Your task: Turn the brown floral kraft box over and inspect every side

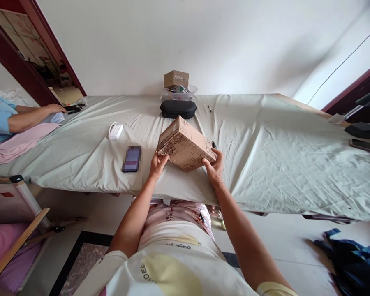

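Note:
Between my two hands a brown cardboard box (189, 144) is held tilted over the cloth-covered table, with dark scribbles on its faces. My left hand (158, 165) grips its lower left corner, thumb on the near face. At the right end, my right hand (214, 165) is closed round the box's edge, thumb in front. A black marker tip (214, 144) pokes up by the right fingers; whether that hand also holds it, I cannot tell. Just beyond the box lies a black zip case (178, 109).
A clear plastic basket (188, 93) with a small carton (176, 78) on top stands against the wall. A phone (131, 159) and a white device (115, 130) lie to the left. Another person's hand (56, 108) rests at the far left. A pen (210, 109) lies behind.

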Demonstrator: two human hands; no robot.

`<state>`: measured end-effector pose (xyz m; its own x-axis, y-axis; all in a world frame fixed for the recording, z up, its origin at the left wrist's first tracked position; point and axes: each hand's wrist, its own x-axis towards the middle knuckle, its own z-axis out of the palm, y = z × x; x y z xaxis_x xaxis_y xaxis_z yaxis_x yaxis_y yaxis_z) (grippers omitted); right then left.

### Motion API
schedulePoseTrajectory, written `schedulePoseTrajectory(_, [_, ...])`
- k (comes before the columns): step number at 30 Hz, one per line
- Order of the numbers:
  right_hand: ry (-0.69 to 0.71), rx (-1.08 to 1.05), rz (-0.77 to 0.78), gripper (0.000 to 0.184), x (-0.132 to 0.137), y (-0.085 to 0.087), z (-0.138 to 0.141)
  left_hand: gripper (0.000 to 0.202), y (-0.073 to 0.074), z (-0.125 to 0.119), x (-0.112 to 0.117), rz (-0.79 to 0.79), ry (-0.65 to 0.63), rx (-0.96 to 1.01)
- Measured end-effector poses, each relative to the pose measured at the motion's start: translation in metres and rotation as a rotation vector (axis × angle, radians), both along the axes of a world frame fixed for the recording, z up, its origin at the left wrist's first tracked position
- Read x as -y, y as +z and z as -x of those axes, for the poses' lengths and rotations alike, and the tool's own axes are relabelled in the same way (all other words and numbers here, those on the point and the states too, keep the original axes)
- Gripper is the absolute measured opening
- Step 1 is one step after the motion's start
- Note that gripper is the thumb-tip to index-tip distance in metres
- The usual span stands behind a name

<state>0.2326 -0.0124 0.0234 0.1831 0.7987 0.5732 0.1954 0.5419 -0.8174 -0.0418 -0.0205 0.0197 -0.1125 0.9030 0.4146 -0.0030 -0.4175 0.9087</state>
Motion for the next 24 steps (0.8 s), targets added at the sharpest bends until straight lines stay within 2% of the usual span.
schedulePoseTrajectory(2, [0.005,0.084,0.093,0.08,-0.002,-0.004,0.001,0.065,-0.002,-0.001,0.0,0.022,-0.063,-0.084])
schedulePoseTrajectory(4, [-0.007,0.216,0.155,0.077,-0.003,-0.007,0.001,0.06,-0.005,-0.002,0.001,0.044,-0.097,-0.175])
schedulePoseTrajectory(8, [-0.043,0.548,0.114,0.065,-0.004,-0.01,0.003,0.071,-0.009,-0.001,0.0,-0.021,0.019,-0.336])
schedulePoseTrajectory(12, [-0.04,0.794,0.11,0.054,-0.004,-0.01,0.004,0.092,-0.011,-0.002,-0.003,-0.128,0.114,-0.474])
schedulePoseTrajectory(18, [0.005,0.808,0.103,0.051,-0.004,-0.008,0.002,0.112,-0.017,-0.006,-0.004,-0.114,0.119,-0.575])
schedulePoseTrajectory(20, [0.019,0.794,0.095,0.05,-0.004,-0.007,0.001,0.11,-0.018,-0.006,-0.004,-0.109,0.11,-0.589])
schedulePoseTrajectory(24, [0.047,0.811,0.102,0.054,-0.005,-0.006,0.001,0.094,-0.019,-0.004,-0.003,-0.139,0.118,-0.579])
